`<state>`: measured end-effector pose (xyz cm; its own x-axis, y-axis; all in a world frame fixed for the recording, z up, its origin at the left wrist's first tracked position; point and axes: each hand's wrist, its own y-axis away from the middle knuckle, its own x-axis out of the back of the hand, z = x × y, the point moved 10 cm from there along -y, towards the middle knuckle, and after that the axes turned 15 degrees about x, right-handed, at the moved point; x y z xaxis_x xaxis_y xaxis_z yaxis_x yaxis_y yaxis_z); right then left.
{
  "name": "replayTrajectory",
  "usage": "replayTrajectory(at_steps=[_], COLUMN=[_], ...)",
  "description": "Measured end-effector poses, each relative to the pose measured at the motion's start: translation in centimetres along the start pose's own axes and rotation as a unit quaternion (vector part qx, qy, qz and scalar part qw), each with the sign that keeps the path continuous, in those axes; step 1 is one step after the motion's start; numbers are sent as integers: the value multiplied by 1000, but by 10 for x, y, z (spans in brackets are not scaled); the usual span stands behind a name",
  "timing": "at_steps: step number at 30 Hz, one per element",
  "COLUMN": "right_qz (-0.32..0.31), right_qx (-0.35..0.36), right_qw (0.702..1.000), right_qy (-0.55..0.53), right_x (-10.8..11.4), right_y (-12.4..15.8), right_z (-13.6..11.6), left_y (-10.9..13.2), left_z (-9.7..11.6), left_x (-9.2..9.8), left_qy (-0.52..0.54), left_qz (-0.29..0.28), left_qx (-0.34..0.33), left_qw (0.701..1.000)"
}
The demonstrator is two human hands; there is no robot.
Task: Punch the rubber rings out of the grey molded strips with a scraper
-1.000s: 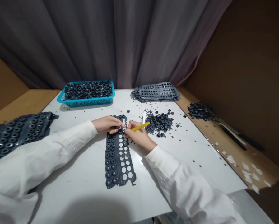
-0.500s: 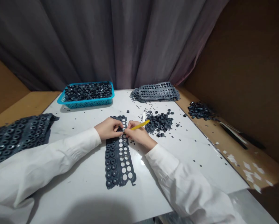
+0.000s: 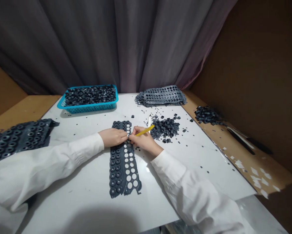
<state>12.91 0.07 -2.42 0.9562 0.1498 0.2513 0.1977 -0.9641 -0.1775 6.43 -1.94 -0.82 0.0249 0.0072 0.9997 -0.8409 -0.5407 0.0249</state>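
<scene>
Yellow stick — just 1 — pinched in R hand, L hand fingers pressed together on 1 rubber strip.

Both white-sleeved arms angle inward from the lower corners. The left hand and right hand lie nearly level, almost meeting at the fingertips, with the right fingers curled closed.

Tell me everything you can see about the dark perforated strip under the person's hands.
The strip is flat, dark grey and rubbery-looking, narrow, lying on the white table. Rows of round holes run along it; many hold dark rings, others show white. The left hand and right hand meet over its upper end.
</scene>
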Motion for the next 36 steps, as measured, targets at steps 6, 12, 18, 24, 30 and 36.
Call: replayTrajectory(at_steps=[6,12,18,24,30,36], right_qz=[10,27,81,68,59,53], right_qx=[-26,-6,5,9,8,-6], right_qw=[999,999,996,997,998,999], right_qy=[-20,-40,-45,-47,3,4], right_x=[0,4,14,9,11,9], right_y=[1,3,2,-1,-3,-4], right_z=[8,7,7,6,3,6], left_y=[9,13,2,-17,-24,-21], left_z=[-87,-106,-70,-35,-30,-24], left_x=[63,17,13,15,7,6], left_qy=[360,571,372,219,154,115], left_qz=[198,38,21,-37,-87,-48], left_qx=[263,336,251,79,61,67], left_qw=[873,748,893,972,982,990])
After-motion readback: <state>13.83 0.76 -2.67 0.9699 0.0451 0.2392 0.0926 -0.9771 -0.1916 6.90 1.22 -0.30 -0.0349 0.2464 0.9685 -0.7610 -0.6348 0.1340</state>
